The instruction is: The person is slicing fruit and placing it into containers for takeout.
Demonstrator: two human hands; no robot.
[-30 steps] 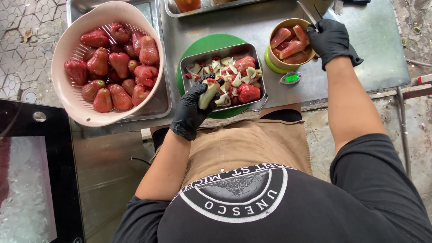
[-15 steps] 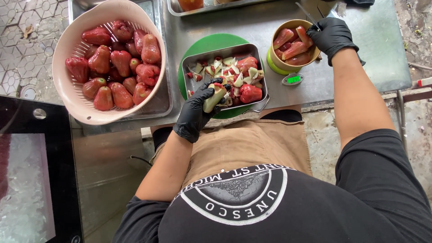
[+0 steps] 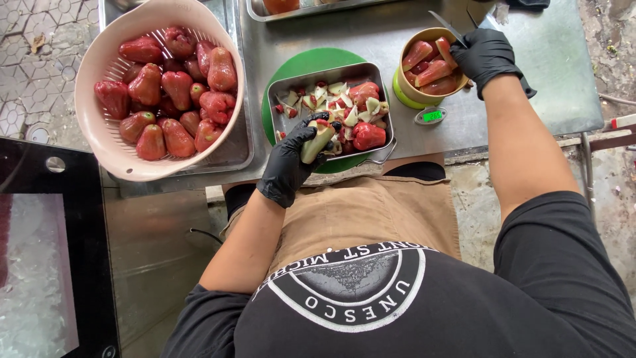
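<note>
Leftmost, a pink colander [image 3: 99, 142] full of whole red rose apples [image 3: 177, 86] sits well apart from both hands. Moving right, the left hand [image 3: 291, 162], in a black glove, has its fingers closed around a cut fruit piece [image 3: 317, 140], pale flesh showing. The piece's long axis runs up and to the right, out from the palm, its red tip over the near-left corner of the metal tray [image 3: 291, 83] of trimmings and fruit, which rests on a green board [image 3: 305, 63]. Further right stands a round paper tub [image 3: 424, 99] holding red wedges [image 3: 430, 71], with a small scale readout [image 3: 432, 116] just in front of it. At the tub's far rim the right hand [image 3: 487, 56], also gloved, is clamped on a knife [image 3: 445, 25], blade pointing up-left above the tub. The held piece therefore lies down-left of the tub, across the tray; the left hand is the nearer one to it.
</note>
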